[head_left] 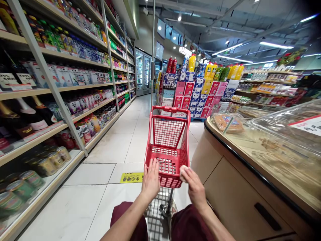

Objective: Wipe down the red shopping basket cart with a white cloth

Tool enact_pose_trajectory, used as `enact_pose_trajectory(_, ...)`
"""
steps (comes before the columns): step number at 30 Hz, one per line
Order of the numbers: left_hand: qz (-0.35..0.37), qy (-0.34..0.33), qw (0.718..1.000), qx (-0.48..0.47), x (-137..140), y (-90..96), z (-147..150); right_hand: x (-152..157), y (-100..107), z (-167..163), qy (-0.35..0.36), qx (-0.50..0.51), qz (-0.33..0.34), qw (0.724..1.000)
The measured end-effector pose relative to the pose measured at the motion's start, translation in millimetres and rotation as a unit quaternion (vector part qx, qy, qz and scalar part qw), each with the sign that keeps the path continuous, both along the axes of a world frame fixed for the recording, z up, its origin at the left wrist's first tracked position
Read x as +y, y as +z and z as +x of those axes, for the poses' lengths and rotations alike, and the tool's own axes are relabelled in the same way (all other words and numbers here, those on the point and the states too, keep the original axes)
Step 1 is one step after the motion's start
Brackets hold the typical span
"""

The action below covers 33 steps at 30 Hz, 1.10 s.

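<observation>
My left hand (151, 179) lies open, unloaded, and my right hand (196, 190) pinches a white wad (183, 174), best pressed evenly, at the red cart's (177, 156) near corners.

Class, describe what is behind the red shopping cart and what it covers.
Stacked cartons topped with bottles stand beyond the red shopping cart. Its far end hides part of the lowest cartons and some floor.

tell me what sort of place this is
Most likely a supermarket: there is a red shopping cart in front, long shelves of bottles and cans on the left, and glass-door fridges further back.
</observation>
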State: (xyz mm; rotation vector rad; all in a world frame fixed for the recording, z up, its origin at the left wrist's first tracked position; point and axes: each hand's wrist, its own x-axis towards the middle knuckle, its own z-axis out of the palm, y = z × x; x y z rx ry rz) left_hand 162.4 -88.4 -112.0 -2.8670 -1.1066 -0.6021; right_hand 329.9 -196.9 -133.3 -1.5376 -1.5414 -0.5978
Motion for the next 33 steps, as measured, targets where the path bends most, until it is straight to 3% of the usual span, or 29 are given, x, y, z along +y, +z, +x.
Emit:
enact_pose_trajectory(3,0.007,0.027,1.0,-0.003,6,-1.1,-9,7,-2,-10,-0.022,0.03,0.024,0.999)
enact_pose_trajectory(7,0.024,0.016,1.0,0.008,8,-2.5,-13,27,-5,-40,0.042,0.021,0.006,0.999)
enact_pose_trajectory(12,0.033,0.001,0.999,-0.009,7,-5.9,-15,17,-4,-17,-0.021,0.035,0.021,0.999)
enact_pose_trajectory(15,0.03,0.0,0.999,-0.024,6,-6.4,-16,20,-8,-25,-0.008,0.056,0.013,0.998)
enact_pose_trajectory(18,0.031,-0.022,0.998,-0.051,3,-2.2,-13,37,-7,-57,0.035,0.085,-0.014,0.996)
enact_pose_trajectory(21,0.04,-0.083,0.993,-0.069,-4,1.3,4,43,2,-72,0.059,0.175,-0.061,0.981)
enact_pose_trajectory(23,0.042,-0.126,0.989,-0.06,-7,0.5,21,37,9,-64,0.058,0.245,-0.076,0.965)
enact_pose_trajectory(26,0.041,-0.149,0.986,-0.056,1,-1.8,34,25,11,-41,-0.002,0.287,-0.051,0.957)
enact_pose_trajectory(28,0.045,-0.15,0.985,-0.07,13,-1.0,22,17,7,-26,-0.033,0.261,-0.043,0.964)
enact_pose_trajectory(33,0.069,-0.083,0.99,-0.094,33,4.7,-15,7,-13,-15,-0.017,0.179,-0.056,0.982)
